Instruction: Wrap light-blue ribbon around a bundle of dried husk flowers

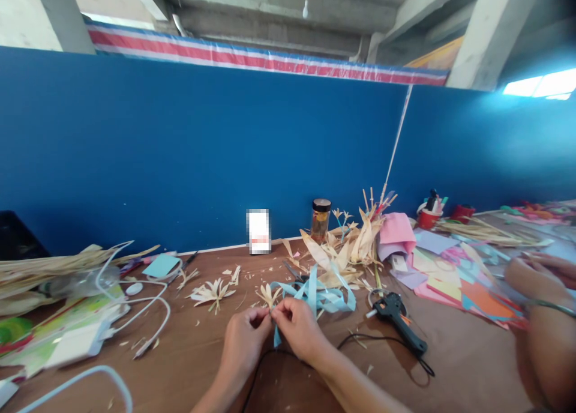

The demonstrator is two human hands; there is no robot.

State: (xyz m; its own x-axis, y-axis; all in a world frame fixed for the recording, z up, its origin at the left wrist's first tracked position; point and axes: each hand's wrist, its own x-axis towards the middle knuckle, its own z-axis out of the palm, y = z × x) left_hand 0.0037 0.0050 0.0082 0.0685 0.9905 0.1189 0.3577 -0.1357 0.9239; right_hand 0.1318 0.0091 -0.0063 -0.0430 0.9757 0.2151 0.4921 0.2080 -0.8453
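Observation:
Low over the middle of the brown table, my left hand (pixel 246 335) and my right hand (pixel 297 326) meet with fingertips pinched together at the base of a small pale husk flower (pixel 269 294). Its petals spread upward above the fingers. A light blue ribbon (pixel 324 296) lies in loops just behind my right hand, and a short blue end hangs below the pinch. Another husk flower (pixel 216 293) rests on the table, left of my hands. What exactly each fingertip presses is partly hidden.
A black glue gun (pixel 398 320) with its cord lies to the right. Dried husks (pixel 360 245), a jar (pixel 321 221) and coloured paper (pixel 450 275) stand or lie behind. White cables (pixel 148 302) run at left. Another person's hand (pixel 537 278) is at far right.

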